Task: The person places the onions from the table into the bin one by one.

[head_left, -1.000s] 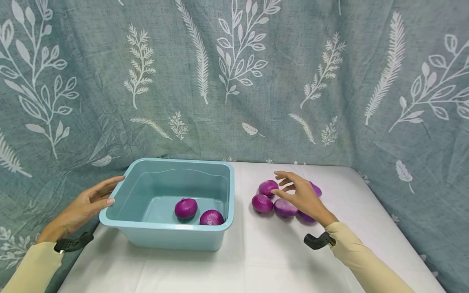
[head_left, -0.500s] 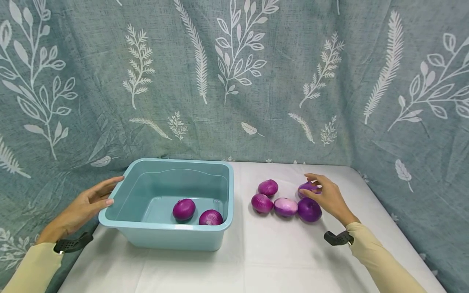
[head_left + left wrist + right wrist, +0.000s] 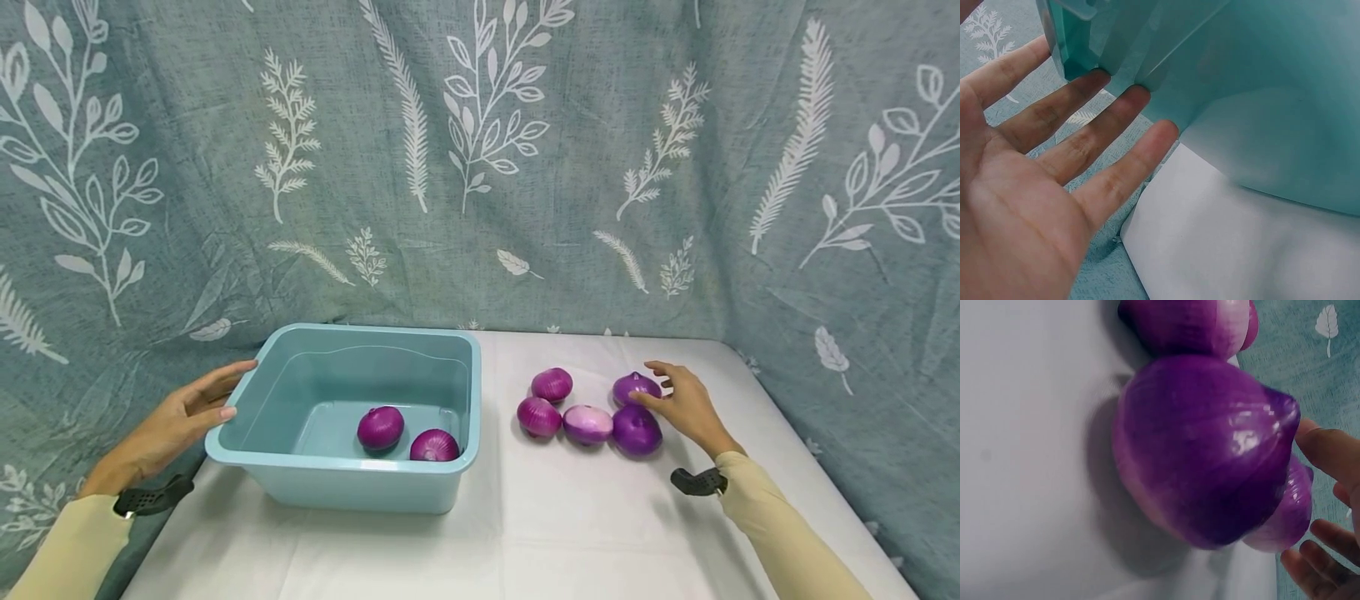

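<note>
A pale blue plastic tub stands on the left of the table with two purple onions inside, one near the middle and one by the near right corner. My left hand rests at the tub's left rim; its straight fingertips touch the outer wall in the left wrist view. Several more onions lie right of the tub. Fingers spread, my right hand hovers at the far right onion without gripping it. Just nearer lies a dark purple onion, large in the right wrist view.
Left of these lie a paler onion and two magenta ones, one nearer and one farther back. White cloth covers the table. A leaf-patterned curtain hangs behind and at both sides.
My right hand has moved rightward, from over the middle of the onion group to the far right onion. My left hand and the tub stay where they were.
</note>
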Demonstrator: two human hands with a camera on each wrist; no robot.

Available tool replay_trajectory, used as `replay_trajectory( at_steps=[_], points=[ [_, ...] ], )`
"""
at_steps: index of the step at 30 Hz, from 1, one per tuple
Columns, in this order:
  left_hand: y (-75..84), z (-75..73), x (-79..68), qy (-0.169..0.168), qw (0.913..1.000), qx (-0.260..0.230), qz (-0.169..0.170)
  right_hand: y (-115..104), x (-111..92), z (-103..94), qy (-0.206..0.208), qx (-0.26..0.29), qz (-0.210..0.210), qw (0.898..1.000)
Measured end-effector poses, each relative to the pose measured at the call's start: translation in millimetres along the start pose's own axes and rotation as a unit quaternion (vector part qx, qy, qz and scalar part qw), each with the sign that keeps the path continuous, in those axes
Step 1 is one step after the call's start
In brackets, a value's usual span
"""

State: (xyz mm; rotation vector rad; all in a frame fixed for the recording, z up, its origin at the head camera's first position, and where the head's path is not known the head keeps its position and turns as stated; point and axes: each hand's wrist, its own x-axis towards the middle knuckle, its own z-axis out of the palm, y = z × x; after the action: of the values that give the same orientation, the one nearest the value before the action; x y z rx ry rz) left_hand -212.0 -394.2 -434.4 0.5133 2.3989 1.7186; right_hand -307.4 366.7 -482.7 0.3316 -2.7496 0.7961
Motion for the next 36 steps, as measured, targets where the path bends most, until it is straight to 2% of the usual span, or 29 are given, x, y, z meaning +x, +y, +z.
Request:
replay_trajectory(
  at_steps=[6,22,30,36],
  points=[
    [-2.7,-0.6,0.7,-0.005,1.0000,-0.004,-0.004,11,-2,2.2,-0.023,-0.022,0.019,0.999],
    [-0.9,0.2,1.7,-0.009,1.0000,-0.003,0.004,27,-10,6.3,-0.054,0.024,0.082,0.995],
    [-3.3,0.2,3.6,-0.010,0.9998,-0.005,0.014,30,-12,8.1,-0.036,0.042,0.088,0.995],
    [-1.4,-1.2,1.9,-0.009,1.0000,-0.003,0.003,28,-12,3.5,-0.013,0.055,0.080,0.995]
  ],
)
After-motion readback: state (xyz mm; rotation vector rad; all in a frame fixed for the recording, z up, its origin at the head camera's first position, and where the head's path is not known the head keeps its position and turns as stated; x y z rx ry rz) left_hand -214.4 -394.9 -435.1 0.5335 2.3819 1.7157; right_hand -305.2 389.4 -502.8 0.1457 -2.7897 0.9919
